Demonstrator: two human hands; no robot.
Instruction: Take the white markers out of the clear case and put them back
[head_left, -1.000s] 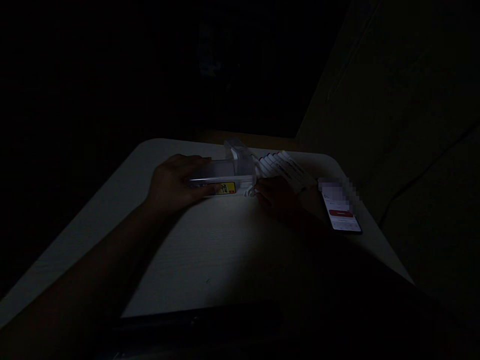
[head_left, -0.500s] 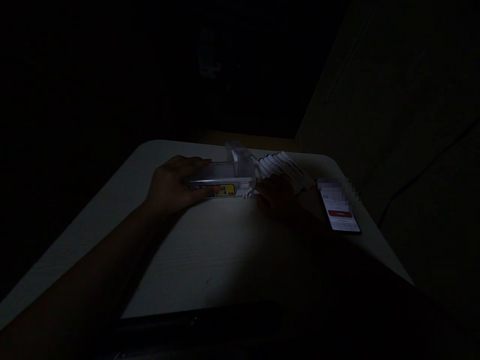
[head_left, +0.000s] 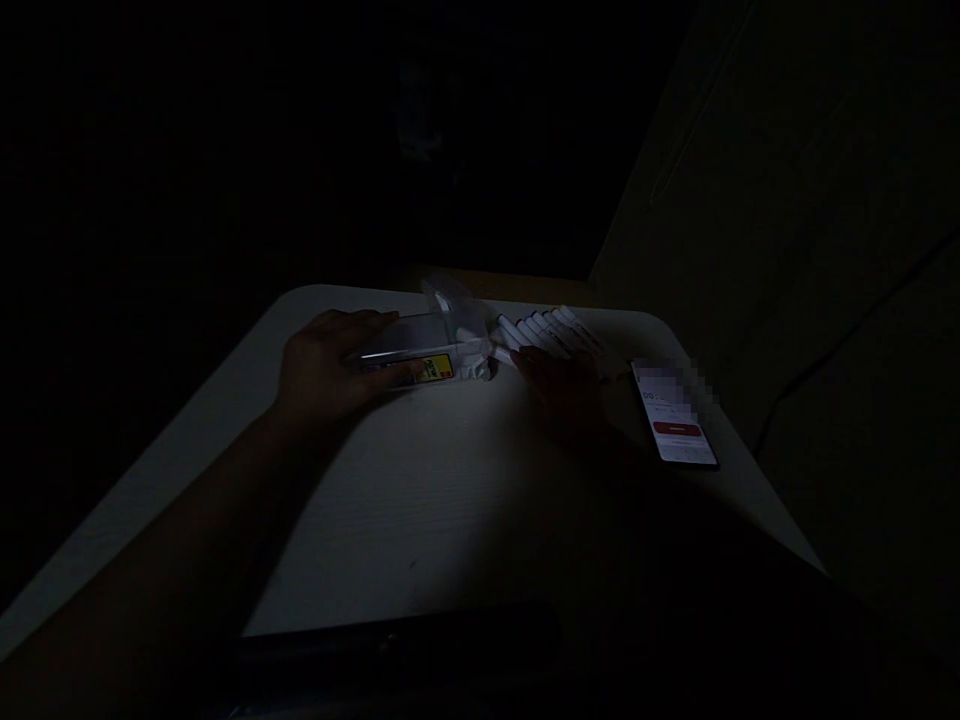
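In dim light, my left hand (head_left: 322, 365) is closed around a clear plastic box (head_left: 409, 335) lying on its side, with a yellow label (head_left: 436, 368) on its near face. The box's flap (head_left: 444, 295) stands raised at its right end, where the mouth faces right. My right hand (head_left: 562, 385) is closed on a white marker (head_left: 504, 354) that points left toward that mouth. How far the marker reaches in is hard to see. Just beyond my right fingers, several white markers (head_left: 551, 328) with coloured ends lie side by side, partly hidden by the hand.
Everything rests on a white table (head_left: 375, 500) with rounded far corners. A phone (head_left: 679, 425) with a lit screen lies at the right edge. A dark object (head_left: 390, 640) runs along the near edge. Beyond the table it is nearly black.
My left hand and the box have shifted slightly left. A gap has opened between my right hand and the box, with a white marker now showing there.
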